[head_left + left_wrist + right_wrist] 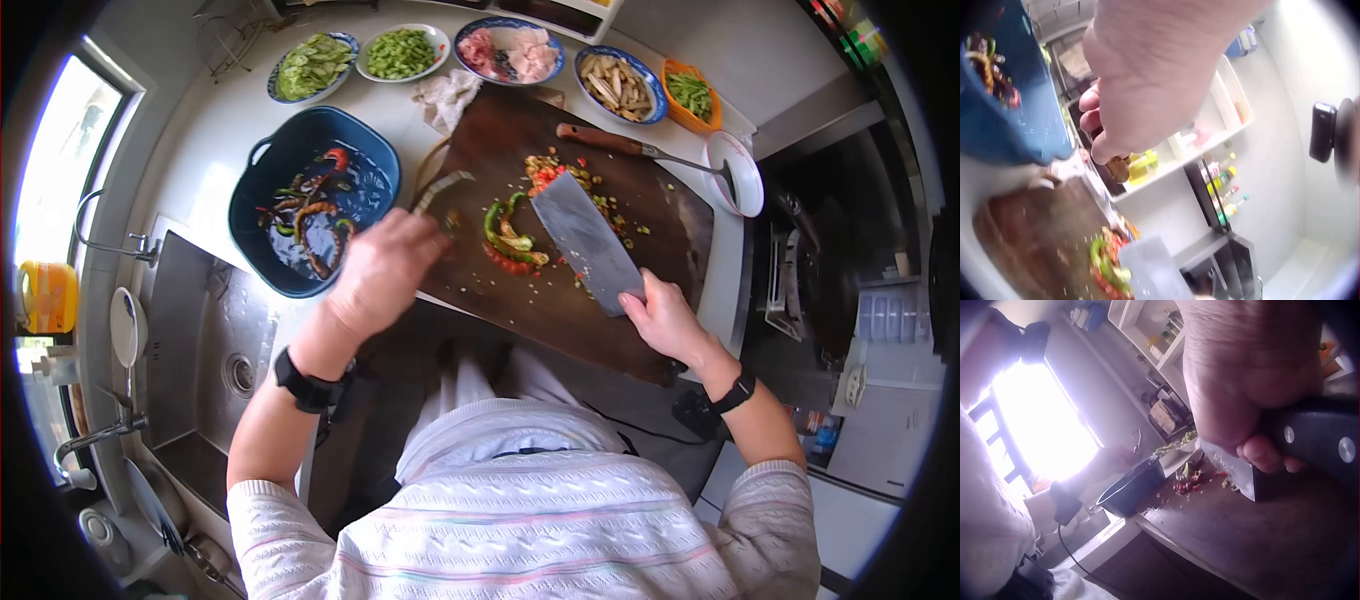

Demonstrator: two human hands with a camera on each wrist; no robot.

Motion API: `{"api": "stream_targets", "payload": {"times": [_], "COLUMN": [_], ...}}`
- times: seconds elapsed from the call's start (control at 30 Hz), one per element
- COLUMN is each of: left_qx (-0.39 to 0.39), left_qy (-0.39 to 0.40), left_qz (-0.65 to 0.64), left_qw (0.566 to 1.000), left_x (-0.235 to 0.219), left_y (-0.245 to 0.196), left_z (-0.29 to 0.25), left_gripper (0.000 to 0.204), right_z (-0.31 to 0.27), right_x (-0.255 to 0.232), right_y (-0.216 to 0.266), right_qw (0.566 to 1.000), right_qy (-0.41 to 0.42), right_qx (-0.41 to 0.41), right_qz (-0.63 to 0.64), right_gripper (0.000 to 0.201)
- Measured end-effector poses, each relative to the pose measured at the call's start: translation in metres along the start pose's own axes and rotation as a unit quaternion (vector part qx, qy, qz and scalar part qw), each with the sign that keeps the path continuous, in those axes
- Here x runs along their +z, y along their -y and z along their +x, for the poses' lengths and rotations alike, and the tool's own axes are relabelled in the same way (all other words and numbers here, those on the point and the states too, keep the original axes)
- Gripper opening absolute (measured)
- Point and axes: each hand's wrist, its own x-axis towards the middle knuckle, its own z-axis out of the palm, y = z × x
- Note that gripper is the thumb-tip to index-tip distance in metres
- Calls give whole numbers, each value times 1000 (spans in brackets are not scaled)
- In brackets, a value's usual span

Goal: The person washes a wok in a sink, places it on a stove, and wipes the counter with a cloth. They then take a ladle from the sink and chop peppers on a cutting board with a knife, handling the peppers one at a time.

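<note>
My left hand (385,270), blurred, hovers between the blue basin (250,225) and the cutting board (480,290), its fingers pinching a long, curved pepper (441,190). A brownish tip of this pepper (1119,169) shows by the fingertips in the left wrist view. My right hand (662,315) grips a cleaver (588,240) by its black handle (1316,434), the broad blade low over the board. Left of the blade lie green and red peppers (505,235). Chopped red and green pieces (550,172) are heaped beyond it. More wrinkled peppers (315,210) sit wet in the basin.
Along the back stand plates of sliced greens (315,68), chopped greens (400,52), raw meat (510,52) and pale strips (612,85), plus an orange basket (690,95). A wooden-handled spatula (600,138) reaches a white bowl (735,175). The sink (205,350) is at left, the stove at right.
</note>
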Motion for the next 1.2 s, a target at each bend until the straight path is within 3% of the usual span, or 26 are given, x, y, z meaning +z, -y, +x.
{"api": "stream_targets", "payload": {"times": [0.17,0.27,0.33,0.37,0.4,0.53,0.93,1.2], "left_qx": [-5,-48,-102,-103,-107,-126,-103,-117], "left_qy": [30,-28,-94,-94,-115,-181,-212,-183], "left_qz": [-47,-49,-61,-62,-62,-61,-93,-65], "left_qw": [998,997,988,988,986,973,967,974], "left_x": [42,49,58,61,63,69,76,60], "left_y": [-21,-31,-35,-37,-40,-45,-35,-15], "left_z": [-11,-18,-24,-25,-26,-26,-29,-26], "left_gripper": [27,25,22,22,20,17,17,12], "right_z": [-2,-9,-15,-16,-18,-16,9,-8], "right_x": [-8,-17,-19,-18,-12,-4,11,-7], "right_y": [0,14,29,33,35,57,78,72], "right_qw": [999,997,998,998,996,990,968,988], "right_qy": [-1,0,20,52,50,132,218,127], "right_qx": [26,32,-6,1,-50,-45,-34,-43], "right_qz": [23,73,54,39,57,21,-124,-80], "right_gripper": [22,21,19,20,20,19,20,20]}}
